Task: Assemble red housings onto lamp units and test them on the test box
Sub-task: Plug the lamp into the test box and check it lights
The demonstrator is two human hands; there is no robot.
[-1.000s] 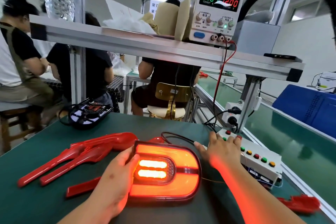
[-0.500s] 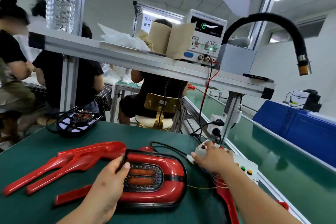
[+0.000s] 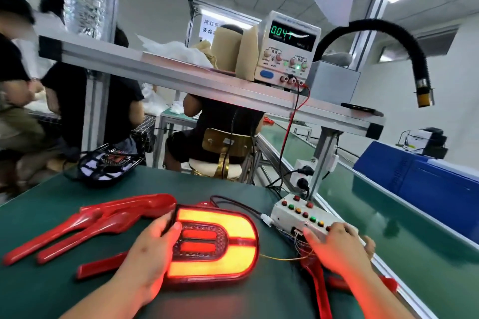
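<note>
A red-housed lamp unit (image 3: pixel 215 243) lies flat on the green table, its outer U-shaped band glowing orange while the two centre bars are dim. My left hand (image 3: pixel 150 248) grips its left edge, thumb on the lens. My right hand (image 3: pixel 337 243) rests on the near end of the white test box (image 3: pixel 298 212), fingers spread over its coloured buttons. A black cable (image 3: pixel 233 204) runs from the lamp to a white plug beside the box. Loose red housings (image 3: pixel 103 220) lie to the left of the lamp.
A power supply (image 3: pixel 287 49) with a green readout stands on the shelf above. A bare black lamp unit (image 3: pixel 108 166) sits at the table's far left. More red parts (image 3: pixel 318 285) lie under my right arm. A green conveyor (image 3: pixel 388 215) runs along the right. People sit behind.
One second ago the whole lamp glowed, half a second ago it was dark, now only the outer band is lit. My right hand slid from the box's far end to its near end.
</note>
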